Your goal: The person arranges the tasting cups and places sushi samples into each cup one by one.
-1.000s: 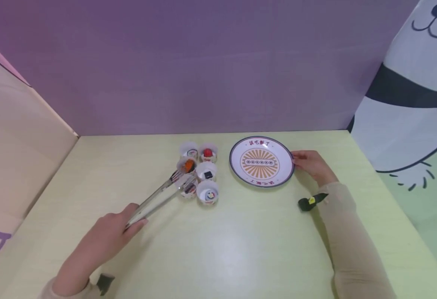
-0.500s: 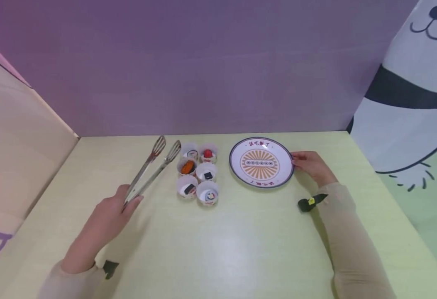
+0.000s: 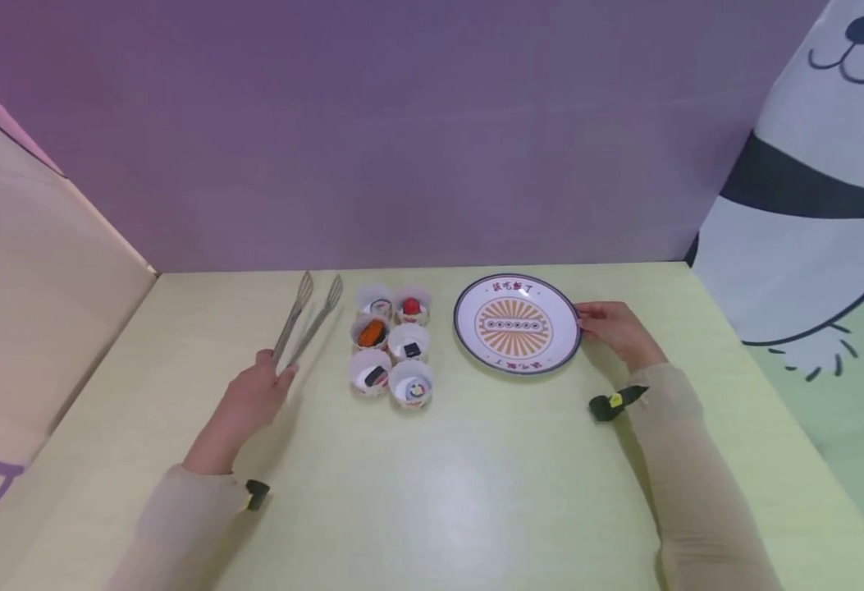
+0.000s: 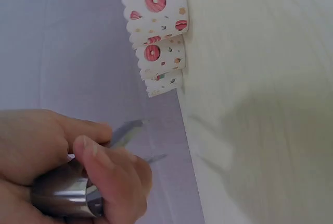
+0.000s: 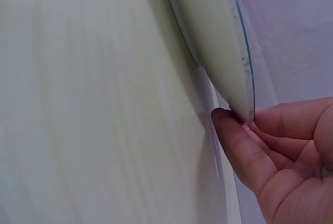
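Note:
My left hand (image 3: 258, 390) grips a pair of metal tongs (image 3: 290, 324) by the hinge end, left of the paper cups. The tong arms stand apart with nothing between their tips, pointing toward the back of the table. The left wrist view shows the fingers curled round the shiny tong end (image 4: 67, 195). My right hand (image 3: 616, 328) pinches the right rim of a white plate (image 3: 468, 345), which has a blue edge and an orange ray print. In the right wrist view, thumb and fingers hold the plate's rim (image 5: 242, 107) from below and above.
Several white paper cups stand in two columns between tongs and plate. They hold small sushi-like pieces: an orange-topped one (image 3: 372, 332), a red ball (image 3: 411, 306), a black piece (image 3: 412, 350) and others. A purple wall (image 3: 432, 148) rises behind the table (image 3: 432, 492).
The tongs, at first over the left cups, have drawn off to the left, and the left hand has then moved forward with them. Right hand and plate stay put.

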A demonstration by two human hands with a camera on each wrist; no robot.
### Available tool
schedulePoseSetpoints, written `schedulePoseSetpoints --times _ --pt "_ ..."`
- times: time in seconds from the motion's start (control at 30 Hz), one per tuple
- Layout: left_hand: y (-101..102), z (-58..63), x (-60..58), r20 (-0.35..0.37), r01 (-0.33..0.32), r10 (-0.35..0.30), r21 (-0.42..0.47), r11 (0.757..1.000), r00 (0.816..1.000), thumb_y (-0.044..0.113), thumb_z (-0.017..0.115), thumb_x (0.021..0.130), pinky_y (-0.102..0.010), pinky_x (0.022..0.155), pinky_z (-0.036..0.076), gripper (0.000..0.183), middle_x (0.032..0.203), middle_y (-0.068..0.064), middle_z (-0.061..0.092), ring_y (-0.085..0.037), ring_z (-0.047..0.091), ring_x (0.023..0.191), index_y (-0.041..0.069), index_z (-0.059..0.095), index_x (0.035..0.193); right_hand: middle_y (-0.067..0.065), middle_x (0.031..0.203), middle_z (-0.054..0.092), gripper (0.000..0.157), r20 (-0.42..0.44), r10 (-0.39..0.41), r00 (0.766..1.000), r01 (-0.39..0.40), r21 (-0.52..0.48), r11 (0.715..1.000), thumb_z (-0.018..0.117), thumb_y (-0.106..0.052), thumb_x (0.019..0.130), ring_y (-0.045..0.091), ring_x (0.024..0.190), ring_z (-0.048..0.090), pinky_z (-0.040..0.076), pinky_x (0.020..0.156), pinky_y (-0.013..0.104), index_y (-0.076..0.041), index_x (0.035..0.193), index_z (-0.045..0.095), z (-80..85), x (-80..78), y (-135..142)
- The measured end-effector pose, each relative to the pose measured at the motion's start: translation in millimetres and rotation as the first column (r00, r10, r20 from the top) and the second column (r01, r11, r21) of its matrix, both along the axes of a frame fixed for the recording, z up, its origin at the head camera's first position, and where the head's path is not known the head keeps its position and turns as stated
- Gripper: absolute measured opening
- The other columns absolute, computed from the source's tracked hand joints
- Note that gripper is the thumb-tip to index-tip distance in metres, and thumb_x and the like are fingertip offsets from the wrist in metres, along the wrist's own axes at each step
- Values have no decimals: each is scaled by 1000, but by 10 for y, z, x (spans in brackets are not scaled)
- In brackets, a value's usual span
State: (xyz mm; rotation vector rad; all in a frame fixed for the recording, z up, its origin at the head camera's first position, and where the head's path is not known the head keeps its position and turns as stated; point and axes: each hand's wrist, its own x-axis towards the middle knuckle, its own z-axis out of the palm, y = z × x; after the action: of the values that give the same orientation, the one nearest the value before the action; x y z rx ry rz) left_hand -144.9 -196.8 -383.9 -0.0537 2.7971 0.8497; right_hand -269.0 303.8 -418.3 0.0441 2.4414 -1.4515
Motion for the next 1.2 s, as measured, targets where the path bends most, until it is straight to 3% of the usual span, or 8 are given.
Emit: schedulePoseSetpoints --times 0.13,0.4,0.57,0.8,1.0,1.2 --pt "66 -68 -45 57 -8 8 3 1000 998 28 35 102 -34 51 48 51 98 -34 55 -21 59 54 -15 24 127 31 136 42 41 -14 10 1000 -10 -5 1000 44 -1 97 2 90 54 47 83 16 13 135 38 2 17 -29" --pt "131 -111 -124 64 -16 18 -34 999 998 31 35 102 -33 49 46 54 84 -25 59 -21 58 53 -15 25 128 33 135 42 41 -28 14 1000 -15 -28 1000 44 0 96 -4 85 52 46 80 13 15 134 37 8 32 -32" --pt "179 -53 -146 75 9 2 -140 990 997 33 36 101 -33 48 43 51 69 -13 58 -20 57 52 -14 34 121 33 136 40 42 -24 9 1000 -10 -13 1000 44 0 96 8 98 54 47 84 16 15 135 36 20 34 -25" --pt "207 -72 -172 94 52 -32 -217 975 995 36 45 98 -32 48 43 48 72 -14 55 -22 55 55 -11 45 106 32 138 39 43 1 -6 1000 6 -7 1000 43 1 96 26 115 49 46 91 24 13 137 35 13 27 -30" --pt "240 -100 -184 106 83 -57 -256 963 993 36 53 94 -29 47 41 45 71 -11 53 -21 51 56 -8 52 99 31 138 40 43 10 -14 1000 13 8 1000 44 0 96 31 119 47 44 97 31 12 137 35 0 18 -37" --pt "282 -120 -208 143 76 -43 -231 970 989 35 56 92 -28 47 42 39 67 -10 56 -19 54 53 -4 55 93 30 138 40 43 5 -12 1000 12 15 1000 43 0 97 30 118 47 45 95 29 11 137 36 -8 10 -20"
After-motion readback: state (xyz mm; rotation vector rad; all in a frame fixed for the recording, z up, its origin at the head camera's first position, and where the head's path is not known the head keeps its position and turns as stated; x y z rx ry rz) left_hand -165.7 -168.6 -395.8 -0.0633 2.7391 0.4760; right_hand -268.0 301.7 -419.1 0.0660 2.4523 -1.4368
